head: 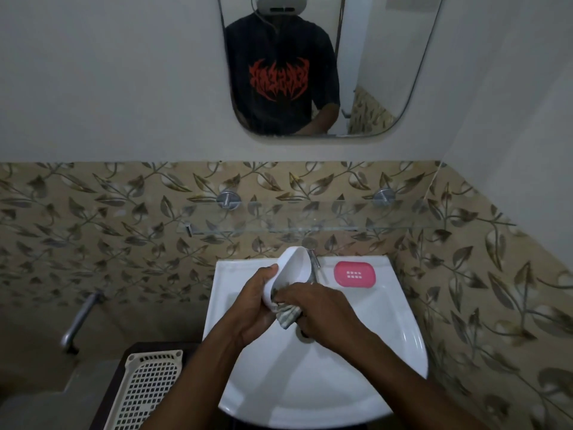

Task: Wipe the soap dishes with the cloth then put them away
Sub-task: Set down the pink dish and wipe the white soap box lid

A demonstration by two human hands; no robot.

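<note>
My left hand [252, 308] grips a white soap dish [291, 271], tilted on its side above the white sink [372, 352]. My right hand [319, 311] holds a grey-green checked cloth [288, 316] bunched against the inside of the dish near its lower end. Part of the cloth hangs below the dish. A pink soap dish [355, 273] with drain slots lies flat on the sink's back right ledge.
The tap [313, 259] stands at the sink's back, just behind the white dish. A glass shelf [310, 225] runs along the tiled wall above. A cream plastic basket [145, 389] sits lower left on a dark stand. A mirror [372, 72] hangs above.
</note>
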